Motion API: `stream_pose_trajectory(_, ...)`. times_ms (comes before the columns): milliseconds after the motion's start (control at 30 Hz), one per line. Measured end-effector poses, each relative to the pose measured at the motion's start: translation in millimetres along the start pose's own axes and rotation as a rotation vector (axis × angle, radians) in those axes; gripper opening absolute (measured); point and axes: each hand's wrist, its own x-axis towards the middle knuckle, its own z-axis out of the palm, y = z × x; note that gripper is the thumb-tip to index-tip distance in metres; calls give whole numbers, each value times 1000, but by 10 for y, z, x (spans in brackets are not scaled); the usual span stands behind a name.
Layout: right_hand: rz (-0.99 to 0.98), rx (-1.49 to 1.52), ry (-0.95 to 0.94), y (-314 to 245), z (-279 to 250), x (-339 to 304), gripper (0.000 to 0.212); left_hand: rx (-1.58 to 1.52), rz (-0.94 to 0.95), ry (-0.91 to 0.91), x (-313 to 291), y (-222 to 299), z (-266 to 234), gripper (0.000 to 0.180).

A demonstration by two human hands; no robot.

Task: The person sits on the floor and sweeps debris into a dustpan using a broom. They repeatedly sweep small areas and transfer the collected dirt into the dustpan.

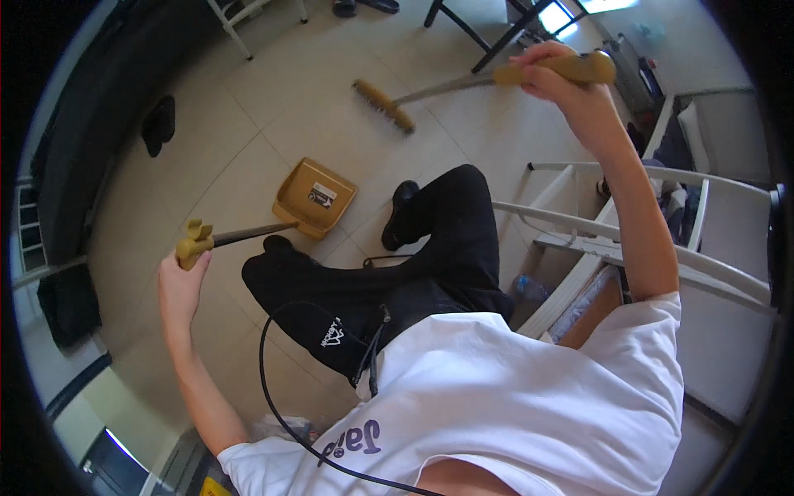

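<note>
My left hand point(182, 285) is closed around the yellow grip of a long-handled dustpan point(337, 183). Its yellow-brown pan rests on the floor near my feet, with a pale and dark label inside. My right hand point(565, 83) is wrapped round the yellow handle end of a broom point(447, 88), held out to the far right. The broom's yellow head point(383, 106), with dark bristles, is at or just over the floor tiles beyond the pan, apart from it. Any dirt on the floor is too small to make out.
A white metal frame point(579, 221) with things stored in it stands close on my right. Black shoes point(159, 126) lie at the left. Dark table legs point(471, 41) and a white-legged stand point(236, 33) are at the far side. A black cable point(266, 364) hangs across my front.
</note>
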Motion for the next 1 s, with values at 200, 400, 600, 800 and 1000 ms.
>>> stream_pose_trajectory(200,-192,-280,11,764,472,920,17,16,-123,25,47,-110,53,36)
stream_pose_trajectory(400,-148,-153,-31,1669,1092,1139,16,-13,-116,17,191,-174,57,36)
stream_pose_trajectory(600,-319,-187,-202,813,1381,258,13,-42,-116,8,197,-205,99,34)
stream_pose_trajectory(800,-208,68,-378,-252,1300,-604,11,-27,-76,15,229,-46,70,31)
stream_pose_trajectory(1000,-191,260,-552,-595,1292,-812,13,30,-135,-5,143,193,-3,30)
